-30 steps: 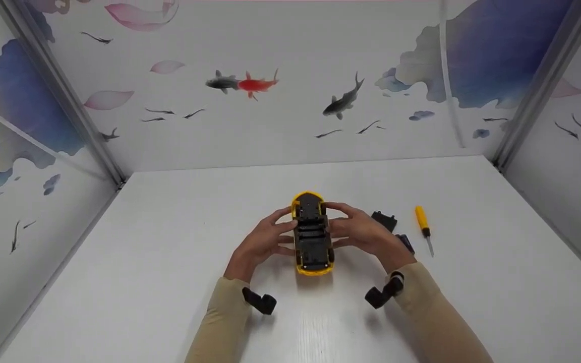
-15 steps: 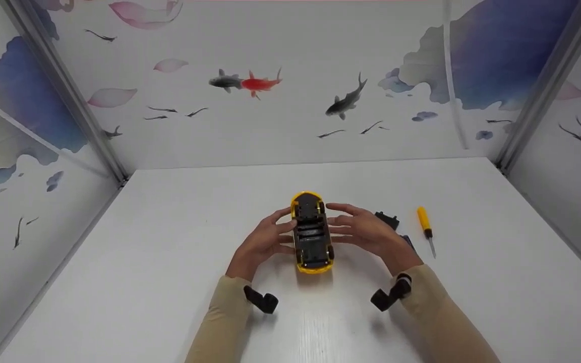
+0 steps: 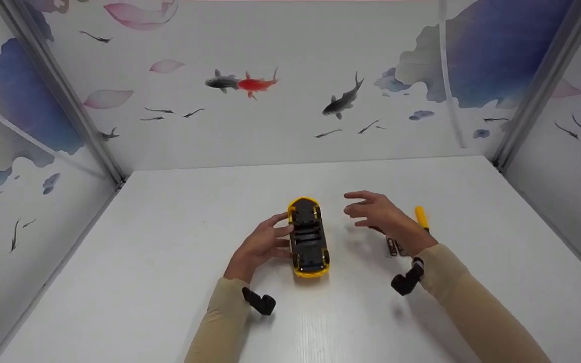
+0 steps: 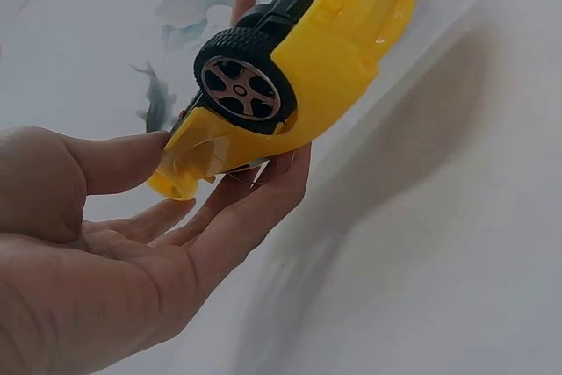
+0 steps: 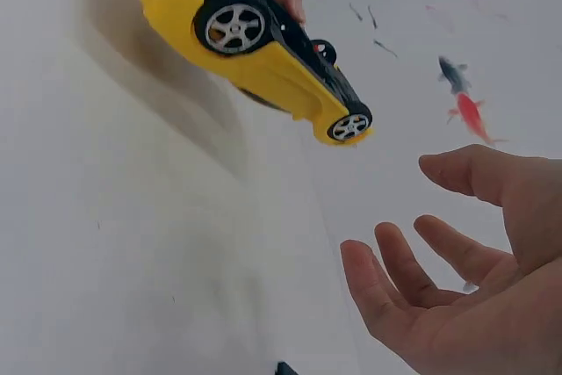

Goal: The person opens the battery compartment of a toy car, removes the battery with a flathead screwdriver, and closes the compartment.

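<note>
A yellow toy car [image 3: 308, 239] is held belly up, its black underside with an open slotted compartment facing the head camera. My left hand [image 3: 263, 241] grips it from the left; in the left wrist view the thumb presses near one end and the fingers [image 4: 255, 204] reach beneath the yellow body. Apart from the car, to its right, my right hand [image 3: 379, 214] hovers with fingers spread and nothing in them, as the right wrist view also shows. Close below that hand lie batteries [image 3: 392, 247], partly covered by the wrist.
A screwdriver with a yellow handle [image 3: 421, 217] lies to the right, its shaft mostly behind the right forearm. The white table [image 3: 169, 262] is bounded by printed panels [image 3: 290, 136] at the back and sides.
My right hand has let go of the car and moved right, over the small parts beside it. The left hand keeps its grip; the car has shifted slightly left.
</note>
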### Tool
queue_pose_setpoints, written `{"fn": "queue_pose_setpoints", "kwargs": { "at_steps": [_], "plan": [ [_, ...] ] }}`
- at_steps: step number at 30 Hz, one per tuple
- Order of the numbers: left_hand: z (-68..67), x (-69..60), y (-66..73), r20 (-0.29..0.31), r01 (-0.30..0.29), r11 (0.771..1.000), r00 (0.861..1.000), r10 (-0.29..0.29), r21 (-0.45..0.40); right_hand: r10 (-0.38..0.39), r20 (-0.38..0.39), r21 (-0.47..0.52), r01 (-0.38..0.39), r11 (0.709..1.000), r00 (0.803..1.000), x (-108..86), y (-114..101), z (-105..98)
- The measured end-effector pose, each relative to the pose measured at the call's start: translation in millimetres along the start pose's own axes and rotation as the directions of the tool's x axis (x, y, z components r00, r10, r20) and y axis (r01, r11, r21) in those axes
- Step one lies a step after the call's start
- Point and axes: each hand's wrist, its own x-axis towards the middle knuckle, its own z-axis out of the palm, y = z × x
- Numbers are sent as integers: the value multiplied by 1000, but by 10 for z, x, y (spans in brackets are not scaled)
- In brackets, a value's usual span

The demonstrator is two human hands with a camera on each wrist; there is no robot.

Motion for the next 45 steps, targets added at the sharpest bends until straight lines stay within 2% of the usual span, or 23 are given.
{"fn": "queue_pose_setpoints", "kwargs": {
  "at_steps": [7,11,16,21,27,33,39,45],
  "plan": [
    [25,29,-20,-15,30,999,999,-30,24,-40,-85,-101,31,994,996,42,74,-235],
    [26,32,-25,-23,46,999,999,-46,16,-69,-99,-175,51,983,993,26,133,-362],
    [19,36,-37,-2,57,998,998,-57,-20,-99,-104,-273,67,960,990,16,206,-477],
    [30,27,-37,0,70,997,998,-71,-26,-112,-97,-326,75,942,989,23,304,-541],
    [38,30,-42,-15,66,998,998,-66,10,-97,-114,-393,45,919,989,37,461,-617],
    [43,14,-42,-3,72,997,997,-72,-16,-52,-114,-408,1,913,992,56,585,-659],
    [39,14,-55,19,76,996,997,-75,-38,15,-116,-422,-63,904,993,47,586,-637],
    [30,19,-53,13,72,997,997,-72,-31,24,-126,-488,-83,869,992,31,542,-602]
  ]
}}
